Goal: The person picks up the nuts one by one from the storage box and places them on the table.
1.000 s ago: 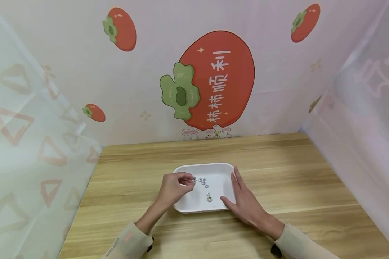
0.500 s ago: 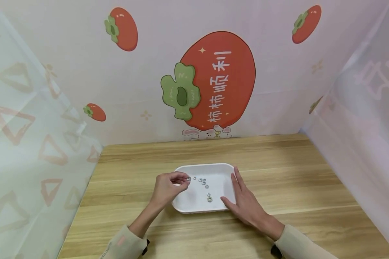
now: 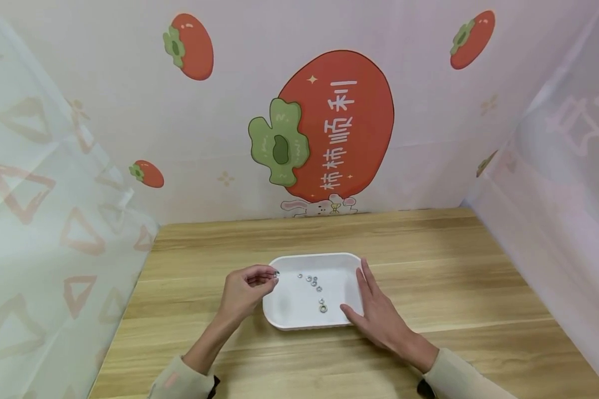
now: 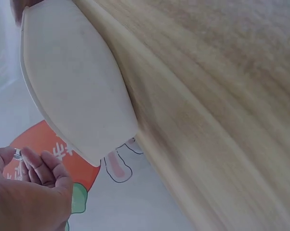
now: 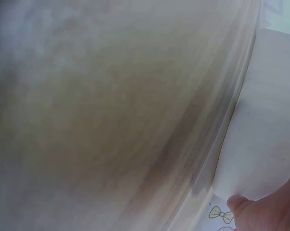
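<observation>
A white rectangular tray (image 3: 294,320) lies on the wooden table with several small metal nuts (image 3: 314,283) scattered in it. One larger nut (image 3: 323,308) sits toward the tray's front. My left hand (image 3: 244,291), above the tray's left end, pinches a nut (image 4: 18,154) between thumb and fingertips; the fingers partly cover it. At the tray's right end rests my right hand (image 3: 379,315), its fingers straight along the rim and its thumb over the front right part. In the right wrist view, only part of this hand (image 5: 268,211) shows against the tray.
The wooden table (image 3: 459,277) extends around the tray on all sides. A white backdrop (image 3: 209,138) with printed persimmons stands behind it, and pale sheets (image 3: 40,221) enclose the left and right.
My left hand has moved left with the pinched nut, from over the nuts to the tray's left rim. A small nut it hid before now shows. The right hand stays put.
</observation>
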`<state>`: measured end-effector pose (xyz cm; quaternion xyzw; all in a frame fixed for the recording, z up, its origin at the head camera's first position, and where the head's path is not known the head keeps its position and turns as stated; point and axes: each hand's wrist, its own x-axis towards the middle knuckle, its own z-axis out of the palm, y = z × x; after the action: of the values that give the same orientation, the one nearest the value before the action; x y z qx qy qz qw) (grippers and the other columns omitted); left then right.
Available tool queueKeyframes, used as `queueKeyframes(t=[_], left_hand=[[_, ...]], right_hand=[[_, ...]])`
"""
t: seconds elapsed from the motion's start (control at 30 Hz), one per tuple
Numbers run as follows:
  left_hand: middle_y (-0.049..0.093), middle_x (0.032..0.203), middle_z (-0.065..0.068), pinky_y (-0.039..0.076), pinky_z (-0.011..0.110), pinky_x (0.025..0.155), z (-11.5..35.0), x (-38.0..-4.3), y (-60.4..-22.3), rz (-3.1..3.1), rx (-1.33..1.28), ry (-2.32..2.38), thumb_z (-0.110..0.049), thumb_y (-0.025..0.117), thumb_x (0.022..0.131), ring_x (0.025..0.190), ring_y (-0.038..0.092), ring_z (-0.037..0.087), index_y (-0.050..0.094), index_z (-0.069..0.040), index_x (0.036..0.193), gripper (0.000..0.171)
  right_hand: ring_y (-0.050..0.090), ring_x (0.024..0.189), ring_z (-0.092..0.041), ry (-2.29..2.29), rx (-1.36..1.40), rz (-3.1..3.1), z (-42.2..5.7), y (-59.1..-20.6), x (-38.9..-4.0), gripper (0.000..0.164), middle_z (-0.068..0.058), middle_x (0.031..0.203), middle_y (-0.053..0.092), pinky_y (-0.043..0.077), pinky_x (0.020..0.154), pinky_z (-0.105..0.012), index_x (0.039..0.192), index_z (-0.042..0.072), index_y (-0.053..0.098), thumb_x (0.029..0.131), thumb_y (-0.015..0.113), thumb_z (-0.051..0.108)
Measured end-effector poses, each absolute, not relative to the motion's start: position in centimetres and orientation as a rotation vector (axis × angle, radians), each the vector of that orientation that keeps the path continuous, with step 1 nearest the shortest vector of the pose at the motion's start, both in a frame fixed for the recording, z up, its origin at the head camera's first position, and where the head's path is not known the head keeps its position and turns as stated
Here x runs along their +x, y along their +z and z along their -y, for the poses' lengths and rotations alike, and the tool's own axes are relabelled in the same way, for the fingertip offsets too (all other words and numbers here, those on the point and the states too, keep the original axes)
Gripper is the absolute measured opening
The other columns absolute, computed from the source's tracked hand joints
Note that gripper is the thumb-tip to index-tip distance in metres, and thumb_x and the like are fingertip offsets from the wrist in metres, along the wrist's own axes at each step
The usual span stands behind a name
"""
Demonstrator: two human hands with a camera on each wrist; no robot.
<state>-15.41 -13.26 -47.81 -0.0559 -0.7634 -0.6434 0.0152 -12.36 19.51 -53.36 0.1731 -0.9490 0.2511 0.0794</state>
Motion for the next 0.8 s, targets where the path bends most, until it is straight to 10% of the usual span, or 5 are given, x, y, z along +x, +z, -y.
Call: queueKeyframes(t=[0.8], left_hand=[[0.078, 0.104, 0.009, 0.060, 0.021, 0.082, 20.5, -15.6, -47.4, 2.311, 0.026, -1.944, -0.010, 0.077, 0.097, 0.091, 0.074, 0.010, 0.074, 0.007, 0.114, 0.025]], right_hand=[[0.049, 0.144, -0.044, 0.745, 0.514, 2.849, -19.5, -53.1, -12.3, 0.095, -0.011, 0.179, 0.001, 0.050, 0.108, -0.058, 0.163, -0.008, 0.024, 0.101, 0.066, 0.050]])
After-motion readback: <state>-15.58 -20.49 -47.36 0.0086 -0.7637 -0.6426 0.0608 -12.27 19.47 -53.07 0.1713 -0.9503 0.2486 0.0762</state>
